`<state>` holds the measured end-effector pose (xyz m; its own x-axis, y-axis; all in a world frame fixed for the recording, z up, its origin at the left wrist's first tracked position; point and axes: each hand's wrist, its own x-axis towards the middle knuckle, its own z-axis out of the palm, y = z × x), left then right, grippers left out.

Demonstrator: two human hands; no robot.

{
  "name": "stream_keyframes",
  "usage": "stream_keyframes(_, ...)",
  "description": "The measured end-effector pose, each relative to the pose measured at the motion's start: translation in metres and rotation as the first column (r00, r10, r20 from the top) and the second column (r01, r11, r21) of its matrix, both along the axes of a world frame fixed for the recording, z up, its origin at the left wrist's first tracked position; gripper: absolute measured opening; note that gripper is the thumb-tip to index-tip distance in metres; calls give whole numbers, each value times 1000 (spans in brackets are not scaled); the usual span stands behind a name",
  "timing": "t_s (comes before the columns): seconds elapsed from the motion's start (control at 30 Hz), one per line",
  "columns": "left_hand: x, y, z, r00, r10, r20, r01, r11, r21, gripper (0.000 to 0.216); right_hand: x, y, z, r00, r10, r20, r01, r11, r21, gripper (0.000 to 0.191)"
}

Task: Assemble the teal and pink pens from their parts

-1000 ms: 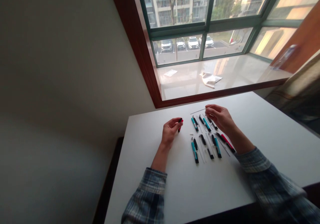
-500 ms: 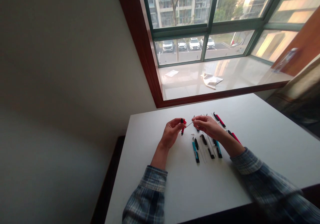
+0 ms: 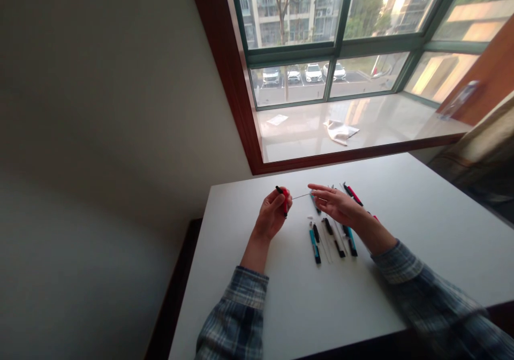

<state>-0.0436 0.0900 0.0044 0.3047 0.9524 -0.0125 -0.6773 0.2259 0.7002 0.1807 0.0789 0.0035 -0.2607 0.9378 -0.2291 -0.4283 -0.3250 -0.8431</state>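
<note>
My left hand (image 3: 273, 212) is closed around a red and black pen barrel (image 3: 283, 200), held tilted above the white table (image 3: 329, 295). A thin refill (image 3: 301, 195) sticks out of the barrel's right end. My right hand (image 3: 335, 203) pinches the refill's other end between fingertips, the other fingers stretched out. Under and beside my right hand lie rows of pen parts: teal and black pieces (image 3: 314, 245), thin refills, and red pieces (image 3: 354, 194) at the far right.
A wide window sill (image 3: 361, 127) behind the table carries a crumpled white cloth (image 3: 338, 130) and a paper slip (image 3: 277, 119). A plain wall stands at the left. A dark gap drops off past the table's left edge (image 3: 188, 274).
My right hand carried the thin refill leftward from above the rows to the red barrel. The left hand raised and tilted the barrel, and the refill now sits in its end.
</note>
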Motion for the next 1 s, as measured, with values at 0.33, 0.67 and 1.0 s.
stream_keyframes(0.33,-8,5,-1,973,174,150,-173,985,-21,24,5,6,-7,929,-187,320,117,967,226,38)
stream_keyframes(0.67,-6,8,-6,972,219,83,-215,975,-56,28,6,-3,-12,347,-240,907,-482,784,392,19)
stream_keyframes(1.0,3,7,-8,966,187,-180,-193,981,-13,33,13,-5,19,352,-481,803,-355,725,590,29)
